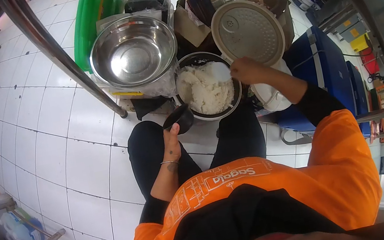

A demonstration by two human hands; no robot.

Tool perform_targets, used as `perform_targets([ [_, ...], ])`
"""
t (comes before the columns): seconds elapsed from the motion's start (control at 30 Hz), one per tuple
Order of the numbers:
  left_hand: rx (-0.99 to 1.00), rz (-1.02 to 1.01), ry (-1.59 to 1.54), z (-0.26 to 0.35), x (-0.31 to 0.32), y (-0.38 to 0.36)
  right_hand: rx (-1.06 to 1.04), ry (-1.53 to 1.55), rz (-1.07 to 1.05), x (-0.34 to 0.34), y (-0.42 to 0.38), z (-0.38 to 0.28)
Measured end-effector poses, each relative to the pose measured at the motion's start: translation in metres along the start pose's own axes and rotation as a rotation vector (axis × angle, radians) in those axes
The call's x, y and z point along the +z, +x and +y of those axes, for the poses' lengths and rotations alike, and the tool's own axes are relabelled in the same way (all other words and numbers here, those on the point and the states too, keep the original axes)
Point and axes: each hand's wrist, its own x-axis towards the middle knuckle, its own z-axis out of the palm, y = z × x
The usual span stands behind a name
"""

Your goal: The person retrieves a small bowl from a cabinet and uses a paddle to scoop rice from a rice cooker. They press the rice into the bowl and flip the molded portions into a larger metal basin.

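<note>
White cooked rice fills a round rice cooker that stands between my knees. Its perforated lid is swung up at the far right side. My right hand is closed around a pale rice paddle, whose blade rests at the top of the rice. In my left hand is a small black bowl, tilted and held close to the cooker's left rim. The inside of the bowl is mostly hidden from this angle.
A large steel basin stands left of the cooker, beside a green plastic tub. A metal table leg slants down on the left. Blue cooler boxes stand at the right. Bags and cardboard lie behind the cooker.
</note>
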Motion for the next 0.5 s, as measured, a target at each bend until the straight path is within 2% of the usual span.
perform_targets([
  [0.07,0.089,0.051,-0.028,0.001,0.0,0.001,0.345,0.192,-0.105,-0.015,0.001,0.007],
  [0.1,0.089,0.046,-0.027,0.004,0.003,0.001,0.348,0.193,-0.101,-0.015,0.003,0.01],
  [0.17,0.064,0.009,0.006,0.009,0.011,0.001,0.686,0.584,-0.177,-0.01,0.01,0.017],
  [0.3,0.074,-0.064,0.087,0.021,0.016,0.002,0.632,0.72,-0.137,0.025,0.041,0.038],
  [0.33,0.064,-0.091,0.106,0.025,0.018,0.003,0.295,0.474,-0.096,0.027,0.055,0.044],
  [0.4,0.034,-0.11,0.125,0.024,0.02,0.002,-0.097,0.139,-0.117,0.035,0.085,0.055],
  [0.47,0.013,-0.103,0.128,0.024,0.017,0.004,-0.095,-0.005,-0.189,0.043,0.124,0.048],
  [0.5,0.01,-0.103,0.135,0.022,0.017,0.004,-0.03,-0.062,-0.21,0.047,0.139,0.037],
])
